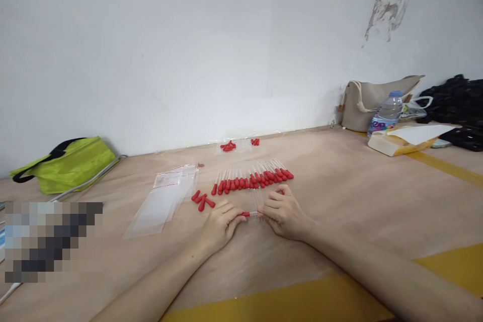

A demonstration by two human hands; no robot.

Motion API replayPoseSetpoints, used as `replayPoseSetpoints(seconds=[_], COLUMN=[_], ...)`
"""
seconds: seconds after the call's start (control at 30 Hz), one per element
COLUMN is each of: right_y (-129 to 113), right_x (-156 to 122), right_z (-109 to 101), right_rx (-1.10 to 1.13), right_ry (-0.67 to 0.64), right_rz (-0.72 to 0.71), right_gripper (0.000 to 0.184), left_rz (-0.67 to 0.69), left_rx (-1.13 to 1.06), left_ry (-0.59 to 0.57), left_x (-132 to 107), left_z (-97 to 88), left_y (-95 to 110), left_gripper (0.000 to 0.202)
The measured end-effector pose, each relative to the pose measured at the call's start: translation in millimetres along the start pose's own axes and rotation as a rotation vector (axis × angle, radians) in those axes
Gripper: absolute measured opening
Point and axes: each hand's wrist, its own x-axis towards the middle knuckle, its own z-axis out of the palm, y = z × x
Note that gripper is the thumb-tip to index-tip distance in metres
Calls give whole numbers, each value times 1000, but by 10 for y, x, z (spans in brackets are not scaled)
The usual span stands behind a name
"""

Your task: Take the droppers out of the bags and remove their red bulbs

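Observation:
My left hand [222,222] is closed, pinching a red rubber bulb [245,214] between thumb and fingers. From the bulb's open end a clear glass dropper tube [253,214] runs level to my right hand [285,215], whose fingertips are closed on it. How deep the tube sits in the bulb I cannot tell. Bare glass tubes [255,196] lie just beyond my fingertips. Farther back, droppers with red bulbs [251,181] lie side by side in a row, tips toward the wall. Several loose red bulbs [202,203] lie beyond my left hand.
Clear zip bags [160,206] lie on the left of the brown-covered table [302,276]. By the wall are bags with red bulbs [228,146]. A green pouch [71,163] lies left; a water bottle [387,113], tissue pack [396,142] and beige bag [360,103] stand right.

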Motion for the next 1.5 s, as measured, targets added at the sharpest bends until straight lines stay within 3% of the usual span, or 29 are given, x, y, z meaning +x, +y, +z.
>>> replayPoseSetpoints(seconds=[0.3,0.63,0.83,0.97,1.1,1.3,1.5], right_y=[9,-1,81,125,153,121,36], right_x=[-37,-25,-97,-99,-93,-77,-30], right_z=[7,-35,-52,-37,-15,22,-8], right_rx=[27,32,12,-47,-118,-153,-117], right_ry=[3,6,51,77,40,-2,-137], right_rz=[-7,10,237,415,459,408,386], right_gripper=[17,21,19,20,16,16,18], left_rz=[5,-23,-217,-431,-616,-683,-722], left_rx=[-27,-63,-31,105,130,58,65], left_ry=[-46,-4,142,229,280,188,110], left_x=[-8,-75,-93,-64,-116,-176,-173], left_z=[-22,-28,-187,-413,-613,-623,-618], left_y=[9,0,-146,-382,-631,-739,-771], left_gripper=[20,18,18,27,29,23,24])
